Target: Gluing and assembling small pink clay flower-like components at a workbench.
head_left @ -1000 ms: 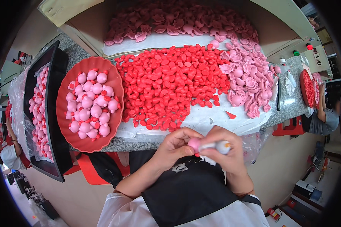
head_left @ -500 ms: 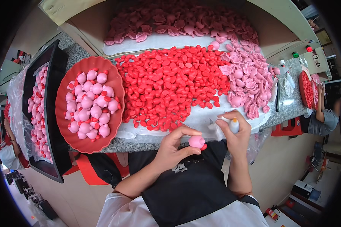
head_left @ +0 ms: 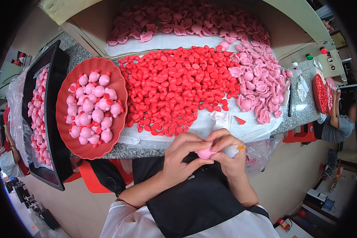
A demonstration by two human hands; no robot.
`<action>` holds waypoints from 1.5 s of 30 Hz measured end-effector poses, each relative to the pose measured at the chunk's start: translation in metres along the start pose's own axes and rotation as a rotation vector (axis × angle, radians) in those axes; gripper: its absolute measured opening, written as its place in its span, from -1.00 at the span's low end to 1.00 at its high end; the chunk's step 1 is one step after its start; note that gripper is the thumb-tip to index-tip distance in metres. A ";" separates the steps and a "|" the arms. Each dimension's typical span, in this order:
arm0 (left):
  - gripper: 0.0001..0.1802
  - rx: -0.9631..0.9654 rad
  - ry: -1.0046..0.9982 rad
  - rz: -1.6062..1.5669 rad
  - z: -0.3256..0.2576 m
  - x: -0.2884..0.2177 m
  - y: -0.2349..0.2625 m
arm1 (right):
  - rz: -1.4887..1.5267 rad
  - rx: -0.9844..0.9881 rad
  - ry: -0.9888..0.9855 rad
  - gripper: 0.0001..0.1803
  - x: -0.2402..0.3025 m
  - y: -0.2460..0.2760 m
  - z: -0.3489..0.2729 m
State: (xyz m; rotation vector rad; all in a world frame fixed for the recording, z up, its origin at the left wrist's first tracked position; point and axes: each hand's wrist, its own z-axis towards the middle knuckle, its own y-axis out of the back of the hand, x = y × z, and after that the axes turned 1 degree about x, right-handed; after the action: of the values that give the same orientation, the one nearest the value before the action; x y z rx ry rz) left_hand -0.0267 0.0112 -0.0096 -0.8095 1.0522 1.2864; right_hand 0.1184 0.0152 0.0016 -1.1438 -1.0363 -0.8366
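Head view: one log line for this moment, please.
left hand: grips pink toy body | right hand: holds white tube, fingers on body | red tray: filled with pink bodies | red parts pile: on table

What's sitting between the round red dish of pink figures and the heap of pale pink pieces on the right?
In the head view, a wide spread of small red pieces on white sheeting fills the stretch between the red dish and the pale pink heap.
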 end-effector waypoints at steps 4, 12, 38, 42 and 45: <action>-0.61 -0.014 -0.062 0.056 -0.001 0.006 0.003 | 0.050 -0.004 -0.021 -0.87 -0.011 -0.002 -0.001; -0.57 -0.017 -0.097 0.072 -0.002 0.007 0.016 | 0.267 -0.026 -0.050 -0.87 -0.023 -0.016 0.001; -0.84 -0.118 0.286 -0.997 -0.018 0.000 0.003 | 0.341 -0.111 0.020 -0.71 -0.018 -0.036 -0.007; -0.84 -0.103 0.389 -1.178 -0.017 0.003 0.000 | -0.266 -0.054 0.192 -0.58 -0.008 -0.027 -0.003; -0.85 -0.092 0.403 -1.221 -0.016 0.006 -0.001 | -0.306 -0.044 0.234 -0.61 -0.009 -0.025 -0.003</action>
State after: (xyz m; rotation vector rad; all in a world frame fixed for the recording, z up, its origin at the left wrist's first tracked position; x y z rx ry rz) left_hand -0.0285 -0.0014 -0.0203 -1.4896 0.5657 0.1228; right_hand 0.0929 0.0068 0.0002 -0.9088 -1.0136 -1.2102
